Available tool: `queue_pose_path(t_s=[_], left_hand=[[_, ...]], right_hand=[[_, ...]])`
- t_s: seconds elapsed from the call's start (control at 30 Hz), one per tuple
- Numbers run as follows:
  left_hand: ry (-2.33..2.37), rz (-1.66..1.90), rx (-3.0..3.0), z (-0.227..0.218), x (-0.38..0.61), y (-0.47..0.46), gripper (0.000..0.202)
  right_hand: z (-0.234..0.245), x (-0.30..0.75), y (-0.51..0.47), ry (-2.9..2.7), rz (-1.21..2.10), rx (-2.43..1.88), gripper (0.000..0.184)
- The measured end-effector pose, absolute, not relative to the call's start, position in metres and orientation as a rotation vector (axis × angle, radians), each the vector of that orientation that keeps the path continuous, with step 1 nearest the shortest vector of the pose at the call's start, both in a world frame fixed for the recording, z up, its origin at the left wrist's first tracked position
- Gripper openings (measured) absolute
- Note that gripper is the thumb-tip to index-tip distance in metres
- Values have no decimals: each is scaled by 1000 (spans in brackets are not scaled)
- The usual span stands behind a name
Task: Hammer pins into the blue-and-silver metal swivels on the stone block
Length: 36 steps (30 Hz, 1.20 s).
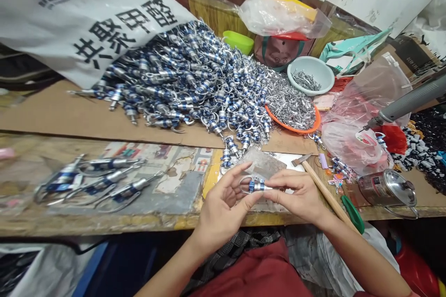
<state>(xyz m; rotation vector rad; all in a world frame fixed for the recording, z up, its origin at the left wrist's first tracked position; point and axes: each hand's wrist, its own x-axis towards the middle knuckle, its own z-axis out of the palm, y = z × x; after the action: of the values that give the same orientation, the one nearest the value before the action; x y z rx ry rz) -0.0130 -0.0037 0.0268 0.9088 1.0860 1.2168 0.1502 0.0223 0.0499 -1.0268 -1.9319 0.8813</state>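
Over the table's front edge, both my hands hold one small blue-and-silver metal fitting (257, 186) with a curved wire loop. My left hand (225, 199) has its thumb against the blue body and its fingers curled behind the loop. At the other end, my right hand (296, 192) pinches the narrow tip between thumb and fingers. Right behind them lies a flat grey metal block (263, 163). A hammer (329, 195) with a wooden handle rests beside my right hand. Several similar fittings (111, 178) lie at the left, partly blurred.
A large heap of fittings (195, 74) spills from a white printed sack (87, 14). Small metal links fill an orange dish (315, 125); a pale bowl (329, 74) holds pins. At right are a grey power screwdriver (414, 97), plastic bags and a lidded metal cup (379, 190).
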Motion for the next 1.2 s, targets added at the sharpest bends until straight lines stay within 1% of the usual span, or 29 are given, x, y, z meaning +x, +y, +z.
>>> queue_pose_path(t_s=[0.07,0.1,0.17,0.23,0.3,0.4,0.67,0.8,0.93,1.2], left_hand=[[1087,1191,902,24,-12,-3,54],[1092,1173,906,22,-12,-2,54],[1123,1142,925,17,-12,-1,55],[1144,1115,939,12,-11,0,58],[1124,1106,929,7,-10,0,59],[1060,1123,909,3,-9,0,59],[1020,1110,852,9,-11,6,63],[1086,1101,773,9,-12,9,69],[1075,1153,700,8,-13,10,75],[1068,1163,711,7,-13,9,70]], right_hand=[[53,160,39,-2013,843,-1054,10],[53,166,53,-2035,738,-1103,12],[52,183,89,-2022,405,-1305,17],[47,200,128,-2071,121,-1681,26],[39,212,162,-2100,107,-1818,26],[30,217,192,-2145,141,-1908,21],[27,211,206,-2153,123,-2037,18],[25,211,204,-2119,85,-1994,17],[23,219,200,-2041,41,-1945,21],[31,220,186,-1884,74,-1754,23]])
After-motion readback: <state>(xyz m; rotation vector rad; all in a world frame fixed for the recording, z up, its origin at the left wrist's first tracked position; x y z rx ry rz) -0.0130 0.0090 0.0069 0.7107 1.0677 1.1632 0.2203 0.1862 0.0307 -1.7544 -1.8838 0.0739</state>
